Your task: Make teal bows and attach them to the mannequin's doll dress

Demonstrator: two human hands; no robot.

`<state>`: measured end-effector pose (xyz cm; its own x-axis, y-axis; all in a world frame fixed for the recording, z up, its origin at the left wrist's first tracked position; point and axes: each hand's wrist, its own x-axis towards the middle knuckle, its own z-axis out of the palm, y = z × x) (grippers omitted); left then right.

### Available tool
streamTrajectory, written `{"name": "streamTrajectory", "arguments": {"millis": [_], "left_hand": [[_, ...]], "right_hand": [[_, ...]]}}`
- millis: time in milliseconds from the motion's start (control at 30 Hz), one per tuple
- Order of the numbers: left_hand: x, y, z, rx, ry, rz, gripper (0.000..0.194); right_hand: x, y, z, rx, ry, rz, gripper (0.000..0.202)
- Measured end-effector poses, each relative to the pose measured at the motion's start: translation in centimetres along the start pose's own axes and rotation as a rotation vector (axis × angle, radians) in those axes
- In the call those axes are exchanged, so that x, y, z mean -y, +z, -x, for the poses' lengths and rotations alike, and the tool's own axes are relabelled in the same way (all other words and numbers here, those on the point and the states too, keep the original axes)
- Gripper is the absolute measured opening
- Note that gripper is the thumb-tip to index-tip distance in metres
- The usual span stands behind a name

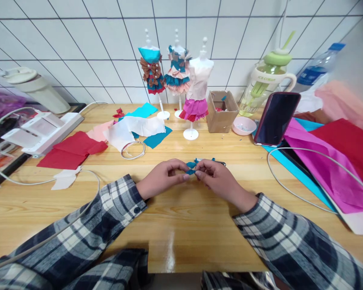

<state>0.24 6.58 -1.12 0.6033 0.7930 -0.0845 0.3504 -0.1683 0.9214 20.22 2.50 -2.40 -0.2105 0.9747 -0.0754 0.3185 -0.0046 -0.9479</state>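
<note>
A small teal paper piece [191, 165] is pinched between both hands over the middle of the wooden table. My left hand [166, 175] holds its left side between thumb and fingertips. On the right side, my right hand [216, 177] grips it with thumb and forefinger, the other fingers curled. Just behind my right hand lies a dark-handled tool [221, 163], mostly hidden, with teal scraps near it. Further back stand three small white dress forms; the nearest wears a pink skirt [196, 108].
Behind are a cardboard box [219, 117], a pink bowl [244, 125] and a leaning phone [276, 119]. Red paper [69, 151] and a looped cable [133, 150] lie left, magenta paper [329, 173] right. A white cable [299, 199] crosses the right side.
</note>
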Motion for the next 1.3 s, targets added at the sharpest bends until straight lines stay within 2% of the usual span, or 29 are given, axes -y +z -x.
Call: {"name": "streamTrajectory", "arguments": {"millis": [200,400,500,567,633,667,767,833,933,1033,1300], "left_hand": [[0.7,0.6,-0.1,-0.113,0.168,-0.165,0.015],[1.0,-0.1,-0.3,-0.189,0.408,-0.527,0.011],[0.9,-0.1,-0.2,-0.218,0.436,-0.541,0.011],[0.7,0.1,-0.1,-0.232,0.378,-0.478,0.011],[0.5,0.3,0.0,-0.217,0.304,-0.39,0.012],[0.4,0.4,0.1,-0.199,0.273,-0.351,0.013],[0.1,0.5,0.2,-0.148,0.231,-0.287,0.013],[0.0,0.6,0.3,-0.141,0.23,-0.284,0.013],[0.0,0.6,0.2,-0.146,0.242,-0.299,0.013],[0.0,0.7,0.2,-0.141,0.25,-0.317,0.013],[0.0,0.7,0.3,-0.086,0.25,-0.322,0.014]], "right_hand": [[0.0,0.0,0.0,0.031,-0.006,0.031,0.008],[-0.1,0.0,-0.1,0.058,0.006,0.082,0.008],[-0.1,-0.1,0.1,0.001,-0.022,0.114,0.01],[0.2,-0.3,0.4,-0.105,-0.133,0.185,0.026],[0.6,-0.4,0.7,-0.178,-0.324,0.329,0.047],[0.8,-0.5,0.8,-0.186,-0.42,0.412,0.049],[1.1,-0.5,1.0,-0.17,-0.564,0.565,0.025],[1.0,-0.3,0.9,-0.197,-0.547,0.551,0.014],[0.8,0.0,0.7,-0.225,-0.445,0.44,0.01],[0.8,0.2,0.6,-0.202,-0.314,0.321,0.007],[0.8,0.5,0.3,-0.158,-0.056,0.043,0.011]]}}
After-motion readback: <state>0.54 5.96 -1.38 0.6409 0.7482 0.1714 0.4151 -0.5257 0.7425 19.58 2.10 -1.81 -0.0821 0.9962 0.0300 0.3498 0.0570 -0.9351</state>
